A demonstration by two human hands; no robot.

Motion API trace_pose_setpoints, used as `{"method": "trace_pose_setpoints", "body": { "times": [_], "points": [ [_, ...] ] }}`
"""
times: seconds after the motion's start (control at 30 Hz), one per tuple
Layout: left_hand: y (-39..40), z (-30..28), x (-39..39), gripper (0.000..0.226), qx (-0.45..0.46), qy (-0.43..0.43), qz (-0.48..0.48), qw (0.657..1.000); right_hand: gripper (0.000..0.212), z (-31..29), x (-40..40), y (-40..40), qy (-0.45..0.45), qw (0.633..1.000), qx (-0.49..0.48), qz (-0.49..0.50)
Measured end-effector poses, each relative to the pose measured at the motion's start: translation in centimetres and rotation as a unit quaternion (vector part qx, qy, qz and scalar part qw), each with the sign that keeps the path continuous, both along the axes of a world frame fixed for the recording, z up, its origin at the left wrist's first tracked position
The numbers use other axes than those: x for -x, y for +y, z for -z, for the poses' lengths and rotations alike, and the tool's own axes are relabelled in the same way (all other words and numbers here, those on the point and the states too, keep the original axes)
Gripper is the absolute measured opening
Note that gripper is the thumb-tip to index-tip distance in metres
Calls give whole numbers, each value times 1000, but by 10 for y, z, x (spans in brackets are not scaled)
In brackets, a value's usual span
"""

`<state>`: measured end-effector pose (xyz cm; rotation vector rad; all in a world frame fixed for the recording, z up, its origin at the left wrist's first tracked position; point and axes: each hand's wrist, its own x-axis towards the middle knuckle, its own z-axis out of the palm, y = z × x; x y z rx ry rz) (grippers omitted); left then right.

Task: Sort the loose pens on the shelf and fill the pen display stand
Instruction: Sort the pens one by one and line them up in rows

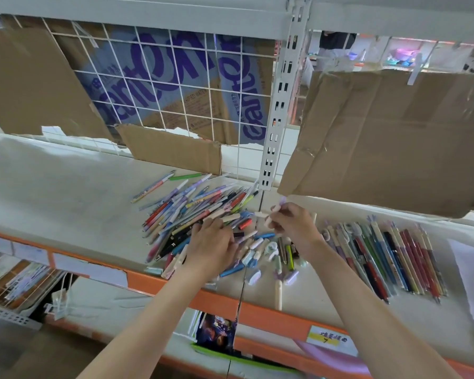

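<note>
My left hand (212,242) lies palm down on the pile of loose pens (192,212), in the middle of the shelf (66,187); its fingers (216,221) are curled into the pens, but I cannot tell if they grip one. My right hand (293,222) is raised just beside the pile, and its fingers (275,214) pinch a pale pen (262,214). To the right, well apart, a row of sorted pens (389,258) lies side by side on the shelf. Brown cardboard (389,138) hangs behind them.
</note>
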<state>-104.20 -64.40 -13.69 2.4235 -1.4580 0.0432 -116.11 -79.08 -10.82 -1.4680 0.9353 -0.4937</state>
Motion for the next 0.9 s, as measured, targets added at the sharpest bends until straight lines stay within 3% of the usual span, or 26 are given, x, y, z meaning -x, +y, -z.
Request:
{"method": "trace_pose_setpoints", "body": {
  "times": [0.13,0.3,0.73,0.83,0.9],
  "points": [
    [0,-11,1,19,90,44,29,995,8,-3,13,3,-132,989,-63,17],
    [8,-23,11,11,151,172,86,970,9,-10,22,5,-241,963,-114,42],
    [11,-24,21,6,194,218,94,952,7,-10,27,21,-193,975,-105,-10],
    [4,-28,27,7,180,298,57,936,8,-9,21,33,-206,972,-108,-28],
    [-1,-30,29,12,170,401,14,900,10,-9,19,39,-220,970,-99,-21]
  ]
}}
